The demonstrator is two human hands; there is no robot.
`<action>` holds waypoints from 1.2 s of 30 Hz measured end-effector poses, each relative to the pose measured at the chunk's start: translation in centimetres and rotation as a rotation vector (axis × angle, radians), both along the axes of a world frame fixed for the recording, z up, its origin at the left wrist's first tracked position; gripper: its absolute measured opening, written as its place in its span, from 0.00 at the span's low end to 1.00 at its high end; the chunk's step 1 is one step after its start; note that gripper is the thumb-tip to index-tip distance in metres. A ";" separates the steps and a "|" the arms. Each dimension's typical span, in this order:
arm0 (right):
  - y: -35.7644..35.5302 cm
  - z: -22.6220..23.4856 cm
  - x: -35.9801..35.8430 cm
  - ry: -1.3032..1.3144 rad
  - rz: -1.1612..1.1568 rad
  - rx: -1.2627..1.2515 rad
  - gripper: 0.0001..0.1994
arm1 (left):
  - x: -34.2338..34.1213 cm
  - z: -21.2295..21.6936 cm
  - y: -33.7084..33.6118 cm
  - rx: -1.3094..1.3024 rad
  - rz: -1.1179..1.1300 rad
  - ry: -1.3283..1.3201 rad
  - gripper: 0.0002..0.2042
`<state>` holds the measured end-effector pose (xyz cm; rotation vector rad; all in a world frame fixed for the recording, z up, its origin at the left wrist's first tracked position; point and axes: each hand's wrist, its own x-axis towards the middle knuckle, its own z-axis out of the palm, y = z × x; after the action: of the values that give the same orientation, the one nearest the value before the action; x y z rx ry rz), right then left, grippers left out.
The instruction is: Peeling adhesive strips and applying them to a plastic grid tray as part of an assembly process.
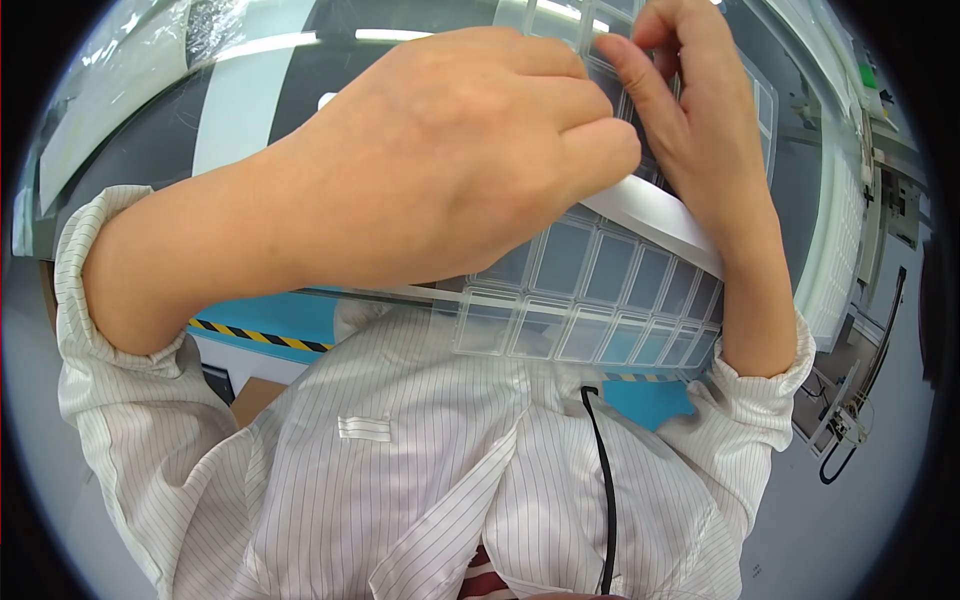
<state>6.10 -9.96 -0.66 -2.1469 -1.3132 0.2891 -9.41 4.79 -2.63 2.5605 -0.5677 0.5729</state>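
Note:
A clear plastic compartment tray (612,268), divided into many small rectangular cells, lies under my hands and reaches up past them. My left hand (470,150) is closed above it, back of the hand toward me, with its fingertips and anything in them hidden. Just below its knuckles a curved white strip (655,222) crosses the tray toward my right wrist. My right hand (700,110) is over the tray's far right part, thumb and fingers bent toward each other in a pinch. What lies between those fingertips I cannot make out.
The tray rests on a glossy dark glass-like surface (330,70) with a pale band (240,110) across it. Crinkled clear film (225,25) lies at the far left. Black-and-yellow tape (260,335) marks a blue area below. Metal equipment (900,190) stands at right.

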 end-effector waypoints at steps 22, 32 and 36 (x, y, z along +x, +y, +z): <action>-6.8 3.1 4.2 0.318 0.264 -0.054 0.06 | 0.9 3.1 -2.4 -0.039 -0.085 0.208 0.07; -5.6 3.7 2.6 0.293 0.223 -0.128 0.05 | 1.5 1.0 -3.3 -0.093 -0.106 0.033 0.10; -5.0 4.5 1.7 0.417 0.093 -0.232 0.04 | 1.3 1.1 -3.0 -0.048 -0.102 0.042 0.09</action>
<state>7.76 -14.91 3.80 -2.0591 -1.1785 0.9134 -8.14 1.80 -1.56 2.4764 -0.6583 0.4904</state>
